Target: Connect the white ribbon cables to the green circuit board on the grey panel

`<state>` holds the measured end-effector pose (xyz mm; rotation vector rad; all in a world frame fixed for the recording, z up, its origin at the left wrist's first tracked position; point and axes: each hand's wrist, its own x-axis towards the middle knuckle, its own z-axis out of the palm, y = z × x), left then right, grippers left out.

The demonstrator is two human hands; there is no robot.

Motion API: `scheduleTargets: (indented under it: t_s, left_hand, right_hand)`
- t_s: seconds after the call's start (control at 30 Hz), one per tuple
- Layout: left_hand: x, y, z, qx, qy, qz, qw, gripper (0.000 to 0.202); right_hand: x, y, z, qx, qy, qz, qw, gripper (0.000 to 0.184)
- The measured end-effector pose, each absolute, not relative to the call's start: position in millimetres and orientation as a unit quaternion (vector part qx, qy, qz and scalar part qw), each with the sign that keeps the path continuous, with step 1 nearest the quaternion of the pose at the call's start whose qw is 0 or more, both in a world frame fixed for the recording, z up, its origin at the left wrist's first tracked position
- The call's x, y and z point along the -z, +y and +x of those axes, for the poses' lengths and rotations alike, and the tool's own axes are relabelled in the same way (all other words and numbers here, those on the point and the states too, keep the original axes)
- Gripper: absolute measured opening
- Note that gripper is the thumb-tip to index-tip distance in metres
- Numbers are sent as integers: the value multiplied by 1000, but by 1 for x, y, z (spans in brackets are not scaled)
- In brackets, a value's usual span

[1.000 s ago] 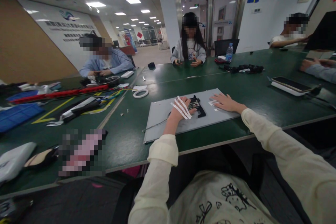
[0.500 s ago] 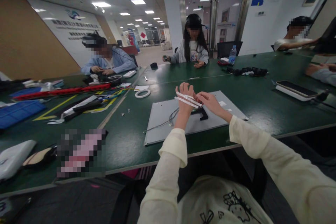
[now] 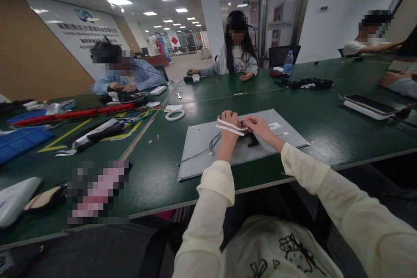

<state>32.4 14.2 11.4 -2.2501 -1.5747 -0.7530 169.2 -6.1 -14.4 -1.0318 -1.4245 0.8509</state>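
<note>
A flat light-grey panel [image 3: 198, 152] lies on the green table with both hands over it. White strips of tape [image 3: 230, 127] run across the back of my left hand [image 3: 229, 136], whose fingers curl beside a dark piece. My right hand [image 3: 260, 127] is closed in a pinch just right of it; what lies between its fingertips is too small to make out. Below the fingers a black L-shaped part [image 3: 253, 140] shows on the panel. A grey cable [image 3: 211, 144] trails left from under my left hand. White labels [image 3: 275, 125] are on the panel's right side.
Left of the panel are a white tape roll [image 3: 175, 114], a small wrench [image 3: 179, 95] and a blue tray [image 3: 24, 139]. A phone on a white box [image 3: 369, 108] lies right. Co-workers sit around the table; a water bottle [image 3: 288, 63] stands at the back.
My hands have sunk slightly towards the panel, and the tape strips lie flatter over my left hand. Across the table, a co-worker's hand has moved left to the small black box.
</note>
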Motion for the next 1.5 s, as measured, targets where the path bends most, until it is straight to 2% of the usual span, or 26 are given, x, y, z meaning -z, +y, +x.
scheduleTargets:
  t_s: [0.17, 0.37, 0.5, 0.67, 0.73, 0.93, 1.0, 1.13, 1.33, 1.5]
  left_hand:
    - [-10, 13, 33, 261, -543, -785, 145, 29]
    - [-15, 8, 29, 323, -552, -754, 152, 67]
    - [-19, 5, 29, 327, -519, -774, 157, 65]
    - [-13, 10, 29, 290, -483, -815, 137, 32]
    - [-9, 14, 28, 283, -480, -821, 127, 29]
    - [-4, 22, 21, 284, -468, -828, 121, 29]
    - [-5, 22, 21, 275, -466, -832, 120, 29]
    - [-9, 18, 25, 265, -475, -829, 126, 33]
    - [-15, 9, 28, 284, -566, -761, 137, 59]
    - [-12, 13, 25, 298, -602, -726, 148, 54]
  right_hand:
    - [8, -6, 180, -245, -632, -472, 564, 32]
    - [13, 1, 198, -147, -636, -526, 545, 34]
    - [15, 2, 203, -127, -648, -538, 524, 34]
    - [12, 0, 197, -170, -666, -506, 522, 32]
    - [10, -1, 197, -216, -660, -494, 522, 30]
    - [2, -6, 210, -543, -533, -419, 495, 39]
    - [2, -6, 213, -595, -497, -400, 488, 35]
    - [7, -2, 209, -568, -500, -427, 495, 33]
    - [2, 12, 194, -491, -494, -443, 565, 26]
    - [6, 27, 183, -454, -474, -456, 600, 19]
